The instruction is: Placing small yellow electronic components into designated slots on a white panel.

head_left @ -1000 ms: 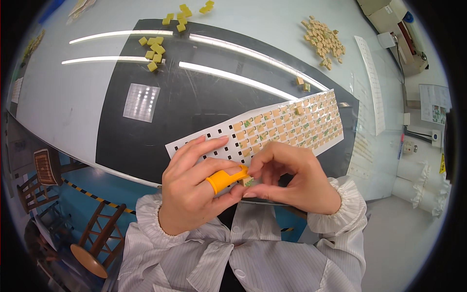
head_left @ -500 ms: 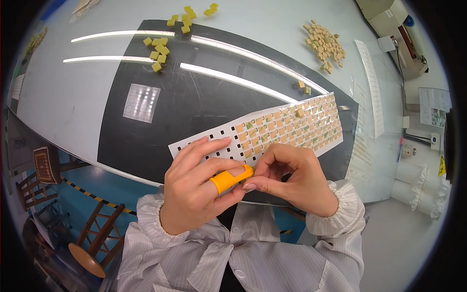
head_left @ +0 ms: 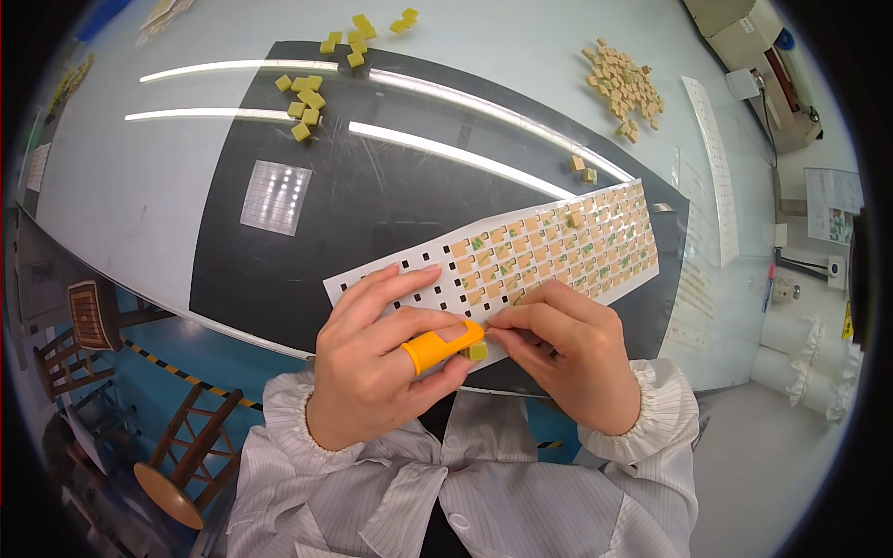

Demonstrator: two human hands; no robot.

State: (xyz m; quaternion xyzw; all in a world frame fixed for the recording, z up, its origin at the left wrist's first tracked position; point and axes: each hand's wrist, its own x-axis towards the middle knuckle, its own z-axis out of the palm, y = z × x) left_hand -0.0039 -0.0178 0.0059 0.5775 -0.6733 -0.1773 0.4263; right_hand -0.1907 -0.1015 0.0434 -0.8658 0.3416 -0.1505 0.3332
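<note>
My left hand [head_left: 372,358] wears an orange finger sleeve [head_left: 433,350] and pinches a small yellow-green block [head_left: 477,352] between thumb and sleeved finger. Its other fingers stretch over the left part of a white sheet [head_left: 365,285] with black square marks. Small tan pieces, some patterned green, fill the sheet's right part in rows; one tan block [head_left: 575,220] sits on top of them. Just right of the yellow-green block, my right hand [head_left: 577,358] has thumb and forefinger closed near the sleeve tip, over the sheet's near edge. Whatever those fingertips hold is too small to make out.
On the dark mat [head_left: 372,195] lie a clear gridded square [head_left: 275,198] and two loose blocks [head_left: 583,169]. Yellow-green blocks [head_left: 305,98] are scattered at the far left. A pile of tan blocks [head_left: 623,86] lies far right, beside a long white strip [head_left: 711,167].
My right fingertips have drawn apart from my left ones, slightly right and up. The yellow-green block now shows at my left fingertips. The sheet stays nearly in place.
</note>
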